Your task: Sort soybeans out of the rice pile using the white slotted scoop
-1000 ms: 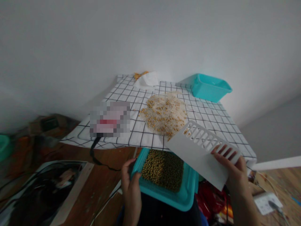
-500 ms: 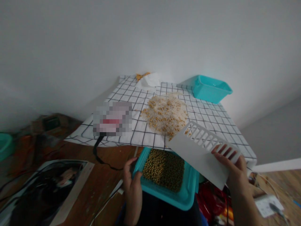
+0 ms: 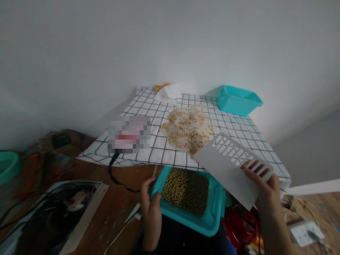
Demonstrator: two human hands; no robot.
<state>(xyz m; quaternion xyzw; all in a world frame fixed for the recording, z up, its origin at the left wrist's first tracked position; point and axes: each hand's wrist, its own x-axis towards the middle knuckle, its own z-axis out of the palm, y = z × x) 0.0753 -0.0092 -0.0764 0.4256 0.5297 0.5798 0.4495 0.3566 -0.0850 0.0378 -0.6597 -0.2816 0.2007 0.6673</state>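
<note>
My left hand (image 3: 152,211) grips the left rim of a teal plastic basket (image 3: 186,222), tilted below the table's front edge above my lap. Yellow-brown soybeans (image 3: 183,191) cover its bottom, partly in shadow. In my right hand (image 3: 265,189) is a flat white plastic board (image 3: 225,170) with a row of slots near its far edge; my fingers close around its right end. The board's left corner is close to a pile of soybeans mixed with white rice-like grains (image 3: 188,129) on the checked tablecloth (image 3: 156,141).
A teal bin (image 3: 236,101) stands at the table's back right. White tissue (image 3: 170,92) lies at the back. A blurred-out object (image 3: 129,134) with a black strap rests at the left edge. An open box (image 3: 66,212) stands on the floor left; a power strip (image 3: 305,232) is at right.
The white board has shifted slightly right and up in the view, its left corner drawn a little away from the pile. My left hand keeps its hold on the basket.
</note>
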